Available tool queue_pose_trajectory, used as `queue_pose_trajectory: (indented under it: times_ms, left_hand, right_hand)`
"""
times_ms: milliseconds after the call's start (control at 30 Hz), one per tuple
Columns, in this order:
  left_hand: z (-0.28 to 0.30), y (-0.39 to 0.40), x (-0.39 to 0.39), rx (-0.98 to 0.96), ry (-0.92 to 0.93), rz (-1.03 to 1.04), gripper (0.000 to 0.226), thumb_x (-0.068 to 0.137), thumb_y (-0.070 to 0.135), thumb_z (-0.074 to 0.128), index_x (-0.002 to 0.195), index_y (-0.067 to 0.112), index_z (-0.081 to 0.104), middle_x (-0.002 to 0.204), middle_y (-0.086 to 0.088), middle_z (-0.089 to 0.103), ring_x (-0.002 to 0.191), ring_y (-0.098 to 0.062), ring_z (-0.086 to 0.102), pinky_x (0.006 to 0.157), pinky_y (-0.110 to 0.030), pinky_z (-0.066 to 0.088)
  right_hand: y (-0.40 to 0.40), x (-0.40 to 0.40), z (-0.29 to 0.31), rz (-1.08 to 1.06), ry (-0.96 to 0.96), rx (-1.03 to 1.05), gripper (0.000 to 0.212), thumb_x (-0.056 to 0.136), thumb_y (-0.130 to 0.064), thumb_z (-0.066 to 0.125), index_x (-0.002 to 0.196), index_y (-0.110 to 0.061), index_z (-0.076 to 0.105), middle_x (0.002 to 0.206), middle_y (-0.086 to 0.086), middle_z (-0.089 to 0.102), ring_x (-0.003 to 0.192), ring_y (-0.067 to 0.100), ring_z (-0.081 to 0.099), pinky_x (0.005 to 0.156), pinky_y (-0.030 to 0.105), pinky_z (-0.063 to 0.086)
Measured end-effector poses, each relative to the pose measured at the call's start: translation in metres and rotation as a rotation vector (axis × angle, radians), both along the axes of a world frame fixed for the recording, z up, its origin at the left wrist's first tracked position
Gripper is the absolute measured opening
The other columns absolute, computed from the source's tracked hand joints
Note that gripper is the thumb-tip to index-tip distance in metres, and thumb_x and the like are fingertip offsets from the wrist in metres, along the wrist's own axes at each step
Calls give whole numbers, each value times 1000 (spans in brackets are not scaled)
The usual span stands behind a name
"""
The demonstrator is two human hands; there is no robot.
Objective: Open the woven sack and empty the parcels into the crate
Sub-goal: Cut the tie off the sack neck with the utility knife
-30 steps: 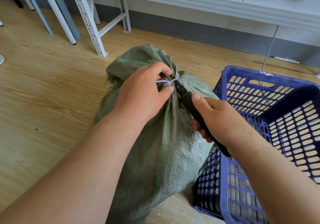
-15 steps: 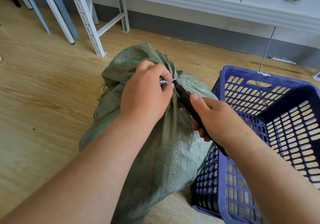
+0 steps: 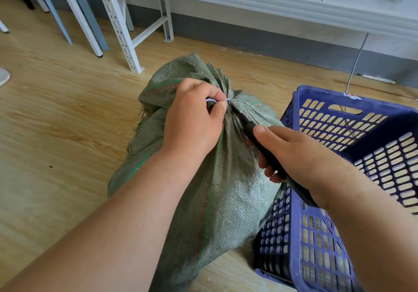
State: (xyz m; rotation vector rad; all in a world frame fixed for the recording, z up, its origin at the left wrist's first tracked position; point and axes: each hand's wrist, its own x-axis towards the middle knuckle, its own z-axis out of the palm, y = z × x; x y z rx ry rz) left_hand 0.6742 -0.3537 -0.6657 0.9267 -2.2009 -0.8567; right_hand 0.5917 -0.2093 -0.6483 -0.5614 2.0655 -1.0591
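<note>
The left hand [image 3: 192, 122] gripped the tied neck of the sack [image 3: 226, 190]; the right hand [image 3: 291, 156] clasped a black knife [image 3: 251, 131] against it, beside the crate [image 3: 316, 257].

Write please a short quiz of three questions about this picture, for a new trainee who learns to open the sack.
1. True or false: the neck of the woven sack is tied with a white tie.
2. What does the right hand hold?
A. a black-handled tool
B. a parcel
C. the crate's rim
3. On which side of the sack, as the person sees it, stands the blue crate?

Key
1. True. The left hand pinches the tie at the bunched neck.
2. A. Its tip points at the tie; the blade itself cannot be made out.
3. The right side. No parcels show inside it.
</note>
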Motion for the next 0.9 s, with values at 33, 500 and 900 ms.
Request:
queue_pose_trajectory:
  times_ms: [33, 500, 900]
  left_hand:
    - [0, -1, 0, 6, -2, 8, 12, 87, 24, 65, 81, 32, 60, 105, 13, 45, 82, -1, 44, 70, -15, 32]
    - [0, 7, -1, -26, -33, -14, 6, 87, 26, 65, 83, 30, 62, 107, 13, 47, 85, -1, 44, 72, -17, 32]
    - [3, 8, 0, -53, -53, 10, 3, 87, 25, 65, 88, 27, 66, 105, 14, 45, 90, -10, 53, 78, -22, 40]
  right_hand:
    - [2, -1, 2, 5, 16, -6, 29, 95, -45, 51, 90, -20, 64, 66, 0, 64, 50, 9, 57, 53, 23, 49]
    - [-14, 16, -22, 59, 517, -155, 26, 100, -27, 45, 125, -34, 46, 77, -12, 58, 76, 22, 61, 64, 34, 48]
    - [-13, 24, -20, 67, 671, -106, 30, 99, -27, 46, 129, -32, 46, 91, -3, 65, 81, 25, 63, 67, 35, 47]
